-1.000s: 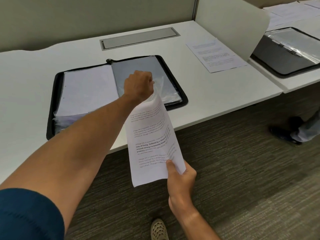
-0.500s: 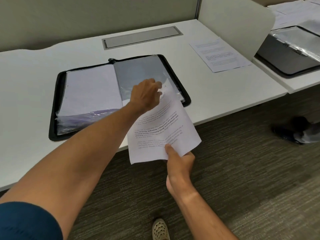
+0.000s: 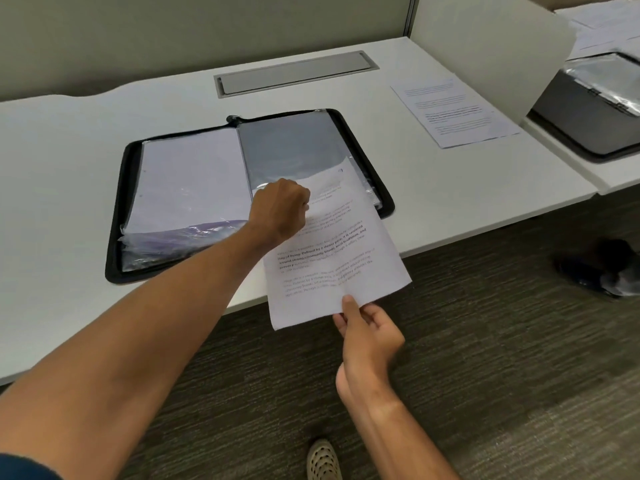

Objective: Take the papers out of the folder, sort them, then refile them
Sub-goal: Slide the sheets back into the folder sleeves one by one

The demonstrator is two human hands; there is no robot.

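Printed sheet (image 3: 332,258) pinched at its near edge by right hand (image 3: 367,336), left hand (image 3: 280,211) apparently closed on its top; keep it flat entering the folder (image 3: 384,202) sleeve.

White surface (image 3: 69,161) has the open black zip folder (image 3: 114,244) lying flat near the front edge, one printed sheet (image 3: 453,112) far right, and a grey cable hatch (image 3: 294,72) at the back.

Black folder (image 3: 114,244), white printed sheet (image 3: 332,265), white desk (image 3: 62,161), grey-brown streaked carpet (image 3: 502,358).
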